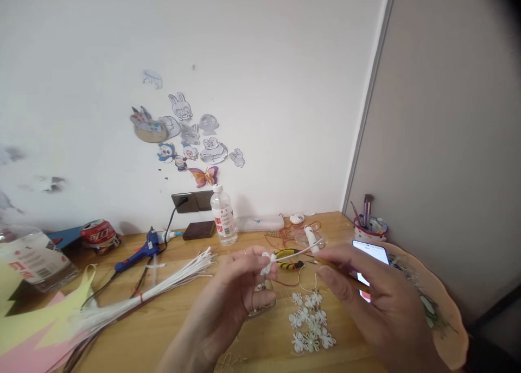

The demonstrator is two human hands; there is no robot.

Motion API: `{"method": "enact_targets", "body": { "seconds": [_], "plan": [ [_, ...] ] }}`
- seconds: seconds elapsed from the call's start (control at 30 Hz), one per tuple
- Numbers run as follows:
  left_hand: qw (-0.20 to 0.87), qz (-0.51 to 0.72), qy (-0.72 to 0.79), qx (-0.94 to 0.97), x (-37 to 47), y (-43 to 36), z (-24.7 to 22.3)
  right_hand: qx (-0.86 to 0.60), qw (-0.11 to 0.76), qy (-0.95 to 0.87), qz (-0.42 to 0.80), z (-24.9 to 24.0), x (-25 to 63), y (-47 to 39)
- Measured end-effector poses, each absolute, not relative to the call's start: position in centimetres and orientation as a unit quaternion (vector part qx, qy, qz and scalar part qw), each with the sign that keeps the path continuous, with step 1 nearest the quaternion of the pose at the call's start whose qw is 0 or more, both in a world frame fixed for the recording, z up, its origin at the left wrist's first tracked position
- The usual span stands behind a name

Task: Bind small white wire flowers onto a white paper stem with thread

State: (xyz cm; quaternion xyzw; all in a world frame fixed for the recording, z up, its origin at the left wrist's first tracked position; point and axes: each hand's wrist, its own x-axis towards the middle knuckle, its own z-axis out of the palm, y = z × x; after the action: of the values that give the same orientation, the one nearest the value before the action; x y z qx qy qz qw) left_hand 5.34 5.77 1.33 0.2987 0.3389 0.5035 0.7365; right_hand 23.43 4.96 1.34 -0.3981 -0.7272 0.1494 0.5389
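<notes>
Between the thumb and forefinger of my left hand (240,286) is a small white cord knot (267,263) with several loops. One cord tail (299,252) runs from it up to the right, close to my right fingertips. My right hand (366,291) is closed around a slim yellowish tool (331,264) with a thin pointed tip facing the knot; its exact kind is unclear. Below the hands, several finished white cord knots (311,323) lie grouped on the wooden table (195,329). Yellow-and-black pliers (287,260) rest behind the knot, partly hidden.
A bundle of white cords (163,286) and a blue glue gun (138,251) lie left. A water bottle (223,215) stands at the back. Red string (280,236), a phone (372,253), a brush pot (369,229) and a scalloped tray (451,318) are right.
</notes>
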Motion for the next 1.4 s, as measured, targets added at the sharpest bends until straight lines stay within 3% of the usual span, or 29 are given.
{"method": "enact_targets", "body": {
  "seconds": [0.33,0.67,0.83,0.93,1.23,1.4],
  "plan": [
    [0.742,0.492,0.337,0.305,5.6,5.5,1.1,-0.426,0.582,-0.671,0.175,1.7,24.0,5.1],
    [0.733,0.453,0.347,0.369,6.1,5.2,1.2,-0.438,0.513,-0.703,0.227,2.1,24.3,4.8],
    [0.646,0.444,0.394,0.479,6.7,4.8,1.9,-0.404,0.455,-0.714,0.347,1.9,23.8,4.9],
    [0.66,0.419,0.373,0.5,7.0,4.5,2.2,-0.381,0.425,-0.721,0.394,1.8,23.0,4.7],
    [0.602,0.502,0.415,0.462,6.8,4.3,2.3,-0.413,0.493,-0.708,0.292,2.3,24.1,4.8],
    [0.561,0.53,0.452,0.447,6.6,4.2,2.3,-0.423,0.436,-0.752,0.256,2.3,24.4,4.7]
  ]
}}
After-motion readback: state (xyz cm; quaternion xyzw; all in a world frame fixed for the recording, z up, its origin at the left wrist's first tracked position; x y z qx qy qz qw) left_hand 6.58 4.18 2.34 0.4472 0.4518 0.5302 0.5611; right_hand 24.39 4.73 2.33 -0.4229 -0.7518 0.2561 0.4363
